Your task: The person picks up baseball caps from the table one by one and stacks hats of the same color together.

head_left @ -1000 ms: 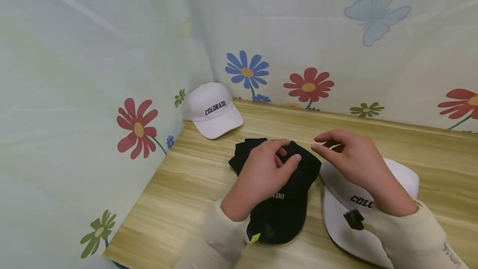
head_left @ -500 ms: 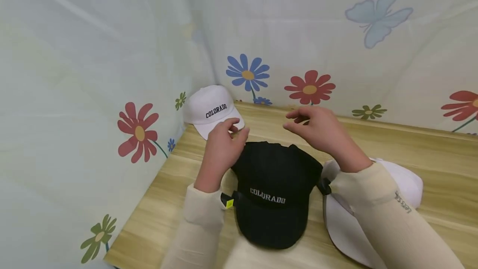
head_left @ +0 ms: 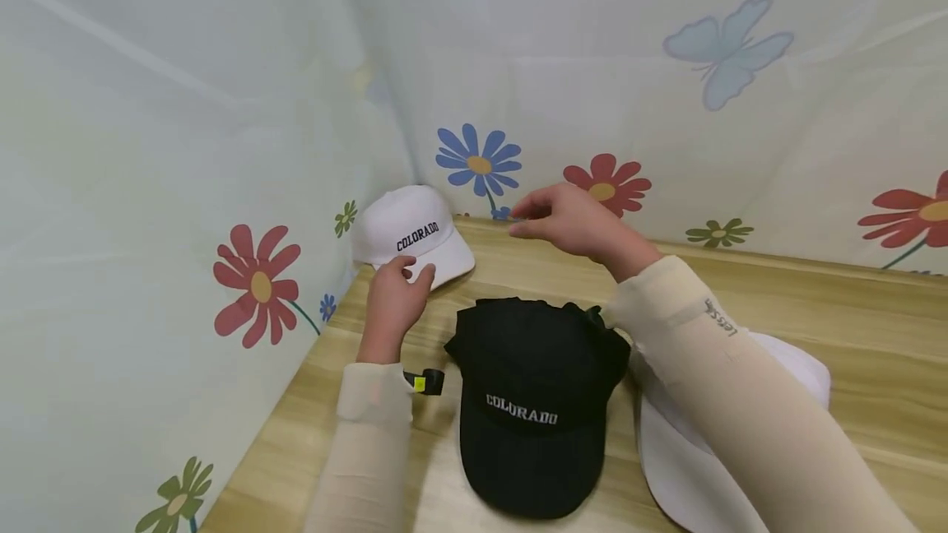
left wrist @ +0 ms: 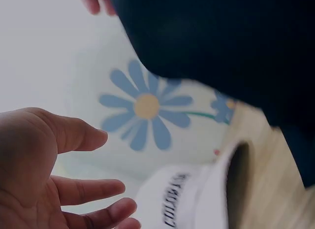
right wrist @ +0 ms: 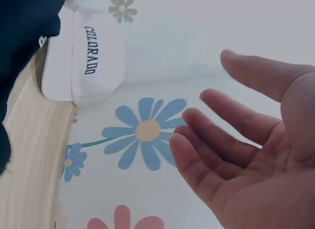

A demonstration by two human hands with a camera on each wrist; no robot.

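Note:
A white cap (head_left: 406, 220) lettered COLORADO sits in the far left corner of the wooden table. My left hand (head_left: 392, 307) is in front of its brim, thumb and fingers apart, and covers part of the brim in the head view. The left wrist view shows that cap (left wrist: 172, 199) beyond the fingers, with nothing held. My right hand (head_left: 573, 222) hangs above the table's back edge, right of the cap, its fingers loosely bent around nothing. Between my forearms lies a black COLORADO cap (head_left: 533, 360), brim toward me.
Another white cap (head_left: 792, 364) lies right of the black one, partly hidden under my right sleeve (head_left: 726, 385). Flower-printed sheeting (head_left: 592, 64) rises behind and left of the wooden table (head_left: 881, 352).
Both hands have moved left and away from me, off the black cap and the right white cap toward the far white cap. The caps stay where they were.

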